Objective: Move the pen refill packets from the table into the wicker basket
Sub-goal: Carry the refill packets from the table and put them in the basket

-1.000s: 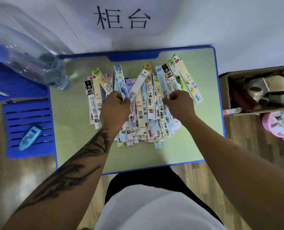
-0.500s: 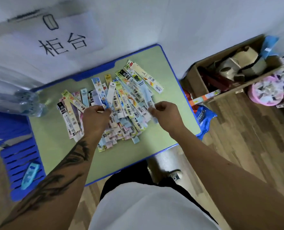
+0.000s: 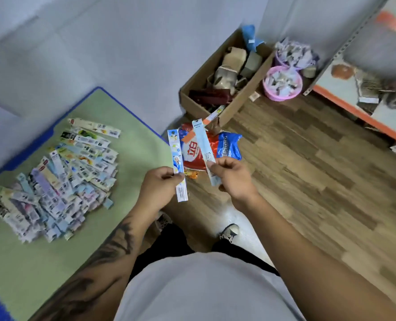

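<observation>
Each hand pinches one long, narrow pen refill packet: the left hand point(image 3: 159, 184) a blue cartoon-printed one point(image 3: 178, 165), the right hand point(image 3: 234, 177) a pale blue one point(image 3: 204, 149), both off the green, blue-edged bench point(image 3: 132, 144). Most packets remain heaped point(image 3: 58, 181) there; no wicker basket is visible.

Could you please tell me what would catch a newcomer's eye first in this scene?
Probably the two hands at centre, the left hand and the right hand, each pinching one refill packet above the floor. Next, the colourful packet pile on the green table at left. Then the red and blue bag on the floor below a cluttered cardboard box.
</observation>
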A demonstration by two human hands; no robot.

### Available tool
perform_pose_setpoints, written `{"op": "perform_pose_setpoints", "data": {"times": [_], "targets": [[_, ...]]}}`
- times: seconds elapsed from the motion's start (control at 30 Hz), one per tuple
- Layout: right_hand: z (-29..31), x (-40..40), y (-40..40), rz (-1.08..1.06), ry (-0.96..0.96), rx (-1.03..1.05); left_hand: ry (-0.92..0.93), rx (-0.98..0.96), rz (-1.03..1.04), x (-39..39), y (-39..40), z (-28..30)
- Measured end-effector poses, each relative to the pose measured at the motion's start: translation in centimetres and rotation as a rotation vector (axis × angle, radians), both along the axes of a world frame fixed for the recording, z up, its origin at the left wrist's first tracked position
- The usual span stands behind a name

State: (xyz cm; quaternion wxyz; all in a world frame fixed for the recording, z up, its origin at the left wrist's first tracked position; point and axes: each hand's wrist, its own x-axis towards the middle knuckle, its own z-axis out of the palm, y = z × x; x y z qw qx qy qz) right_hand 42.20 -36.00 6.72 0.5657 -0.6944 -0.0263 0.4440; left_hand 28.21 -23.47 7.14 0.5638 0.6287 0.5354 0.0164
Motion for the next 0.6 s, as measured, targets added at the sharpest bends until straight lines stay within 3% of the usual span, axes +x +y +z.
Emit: {"op": "perform_pose_setpoints", "data": {"times": [0.3,0.6], "targets": [[1.4,6.1,-16.4,-0.375,0.141,0.068,-0.106,-0.041,-0.328,11.4,-13.6,1.9],[0.8,9.2,-21.7,-0.620,0.261,0.118,-0.091,-0.052,-0.540,19.9,-18.2,3.4]]}}
